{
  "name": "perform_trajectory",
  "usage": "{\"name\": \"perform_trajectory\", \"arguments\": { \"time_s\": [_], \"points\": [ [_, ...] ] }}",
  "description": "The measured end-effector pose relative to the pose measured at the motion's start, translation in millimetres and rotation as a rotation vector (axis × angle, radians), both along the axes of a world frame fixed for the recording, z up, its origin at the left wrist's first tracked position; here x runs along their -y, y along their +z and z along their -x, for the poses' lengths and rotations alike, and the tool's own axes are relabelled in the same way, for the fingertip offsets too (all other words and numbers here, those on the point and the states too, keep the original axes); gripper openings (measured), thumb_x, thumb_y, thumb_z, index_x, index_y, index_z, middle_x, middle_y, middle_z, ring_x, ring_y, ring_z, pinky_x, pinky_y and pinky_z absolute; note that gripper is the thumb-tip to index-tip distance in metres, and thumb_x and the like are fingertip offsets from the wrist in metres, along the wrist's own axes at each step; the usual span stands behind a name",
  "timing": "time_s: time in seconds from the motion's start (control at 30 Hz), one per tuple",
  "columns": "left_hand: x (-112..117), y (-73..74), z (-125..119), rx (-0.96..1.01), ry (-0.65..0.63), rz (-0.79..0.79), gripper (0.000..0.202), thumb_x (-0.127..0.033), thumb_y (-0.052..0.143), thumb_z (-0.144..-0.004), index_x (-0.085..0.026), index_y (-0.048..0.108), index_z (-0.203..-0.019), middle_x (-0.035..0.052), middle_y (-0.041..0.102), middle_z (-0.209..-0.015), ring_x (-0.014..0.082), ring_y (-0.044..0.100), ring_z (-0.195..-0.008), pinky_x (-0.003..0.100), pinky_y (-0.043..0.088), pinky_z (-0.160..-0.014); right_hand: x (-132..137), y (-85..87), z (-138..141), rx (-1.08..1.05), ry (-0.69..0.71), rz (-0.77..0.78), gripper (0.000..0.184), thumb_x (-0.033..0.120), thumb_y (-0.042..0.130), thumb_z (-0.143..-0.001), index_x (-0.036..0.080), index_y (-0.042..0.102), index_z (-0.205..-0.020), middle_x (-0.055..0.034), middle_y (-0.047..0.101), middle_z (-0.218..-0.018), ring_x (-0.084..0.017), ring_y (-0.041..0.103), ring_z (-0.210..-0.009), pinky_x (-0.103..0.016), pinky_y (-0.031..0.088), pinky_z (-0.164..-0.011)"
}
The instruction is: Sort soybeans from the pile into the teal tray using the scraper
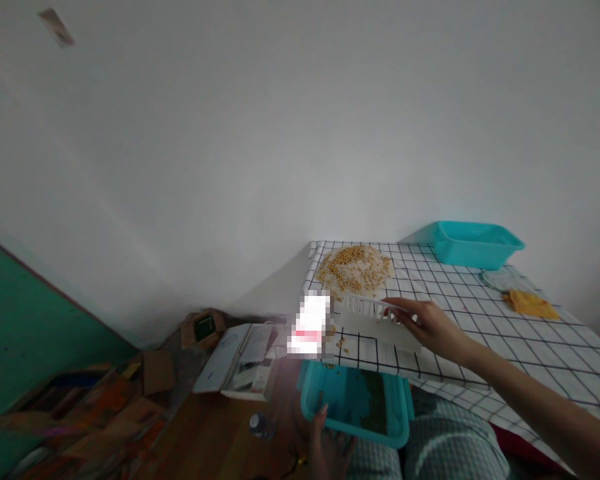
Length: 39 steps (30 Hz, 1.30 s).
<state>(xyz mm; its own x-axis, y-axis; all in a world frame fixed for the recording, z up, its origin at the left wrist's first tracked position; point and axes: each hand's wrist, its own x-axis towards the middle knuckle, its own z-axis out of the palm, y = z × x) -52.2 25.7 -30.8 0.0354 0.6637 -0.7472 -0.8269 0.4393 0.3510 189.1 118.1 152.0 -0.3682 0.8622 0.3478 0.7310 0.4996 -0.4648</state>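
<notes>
My right hand (427, 323) grips the upper rim of a white slotted plastic basket (363, 317), which stands tilted on the checked tablecloth (410, 280) near the table's front edge. Below that edge, my left hand (327, 447) holds the near-left side of a shallow teal tub (405, 417), thumb over the rim. Greenish-dark matter shows at the tub's right side, too dim to name. Behind the basket lies a heap of yellow beans mixed with white grains (357, 270). A few loose beans (343, 343) lie by the table edge.
A larger teal basin (473, 250) stands at the table's back right, beside a clear round lid or dish (497, 280) and a yellow cloth (533, 305). A pixelated bright patch covers the table's left corner. Cardboard boxes (157, 370) and a bottle (261, 425) are on the floor.
</notes>
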Motion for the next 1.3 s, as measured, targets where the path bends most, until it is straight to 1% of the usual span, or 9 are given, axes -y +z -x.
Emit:
{"name": "perform_trajectory", "arguments": {
  "time_s": [0.2,0.43,0.6,0.67,0.73,0.83,1.0,1.2,1.3],
  "points": [
    [0,6.5,0,-0.015,-0.030,0.013,0.054,-0.040,0.059,-0.071,-0.034,0.043,-0.122,0.0014,0.066,-0.092,0.0241,0.065,-0.080,0.037,0.047,-0.068,-6,1.1,6,0.017,-0.015,-0.014,0.036,0.030,0.036,-0.093,0.021,0.054,-0.122,-0.0043,0.070,-0.082,-0.016,0.064,-0.064,-0.025,0.046,-0.058],
    [1,3.0,-1,-0.021,-0.019,-0.012,0.049,-0.040,0.057,-0.073,-0.035,0.044,-0.120,0.0003,0.066,-0.097,0.0232,0.064,-0.083,0.036,0.047,-0.069,-5,5.1,9,0.033,0.028,-0.013,0.035,0.030,0.036,-0.094,0.022,0.053,-0.123,-0.0037,0.070,-0.084,-0.016,0.064,-0.066,-0.026,0.046,-0.061],
    [1,7.3,-3,-0.036,-0.014,-0.007,0.053,-0.038,0.060,-0.071,-0.032,0.044,-0.121,0.0020,0.066,-0.096,0.0249,0.064,-0.082,0.037,0.047,-0.066,-7,1.6,9,0.038,-0.024,-0.036,0.034,0.029,0.037,-0.093,0.021,0.053,-0.122,-0.0042,0.071,-0.085,-0.016,0.064,-0.066,-0.026,0.046,-0.060],
    [1,10.5,-3,-0.042,-0.021,0.003,0.051,-0.039,0.059,-0.072,-0.030,0.045,-0.120,0.0027,0.066,-0.093,0.0246,0.064,-0.080,0.036,0.047,-0.066,-8,0.0,7,0.021,-0.059,-0.058,0.033,0.028,0.038,-0.093,0.020,0.054,-0.120,-0.0047,0.071,-0.087,-0.016,0.064,-0.066,-0.026,0.046,-0.061],
    [0,12.3,-3,-0.036,-0.022,0.016,0.048,-0.040,0.059,-0.072,-0.030,0.047,-0.118,0.0026,0.066,-0.093,0.0239,0.064,-0.079,0.036,0.047,-0.067,-9,-1.7,6,-0.010,-0.049,-0.049,0.033,0.028,0.037,-0.093,0.020,0.054,-0.120,-0.0043,0.071,-0.089,-0.015,0.064,-0.066,-0.025,0.047,-0.062],
    [0,10.7,-2,-0.025,-0.021,0.022,0.046,-0.041,0.057,-0.073,-0.030,0.048,-0.117,0.0026,0.066,-0.096,0.0241,0.064,-0.082,0.037,0.047,-0.069,-10,-4.7,6,-0.037,-0.009,-0.016,0.034,0.028,0.037,-0.093,0.021,0.053,-0.122,-0.0037,0.071,-0.091,-0.015,0.065,-0.069,-0.024,0.048,-0.062],
    [0,5.6,0,-0.018,-0.015,0.018,0.049,-0.040,0.058,-0.072,-0.034,0.045,-0.119,0.0004,0.065,-0.096,0.0239,0.064,-0.082,0.035,0.047,-0.067,-17,-8.3,4,-0.025,-0.107,-0.067,0.033,0.027,0.038,-0.092,0.020,0.055,-0.119,-0.0051,0.071,-0.091,-0.017,0.065,-0.070,-0.027,0.048,-0.063],
    [1,8.5,-1,-0.035,-0.033,-0.005,0.052,-0.038,0.059,-0.072,-0.031,0.044,-0.121,0.0019,0.067,-0.091,0.0246,0.065,-0.077,0.035,0.047,-0.064,-21,-9.7,9,-0.041,-0.042,-0.025,0.034,0.026,0.039,-0.091,0.020,0.054,-0.121,-0.0049,0.071,-0.092,-0.017,0.065,-0.073,-0.027,0.049,-0.064],
    [1,9.9,-1,-0.036,-0.021,-0.005,0.050,-0.040,0.058,-0.072,-0.033,0.045,-0.120,0.0013,0.067,-0.091,0.0248,0.065,-0.078,0.036,0.047,-0.066,-24,-10.2,8,-0.033,-0.104,-0.047,0.033,0.024,0.040,-0.089,0.020,0.055,-0.118,-0.0051,0.071,-0.087,-0.018,0.065,-0.071,-0.028,0.048,-0.063]
  ]
}}
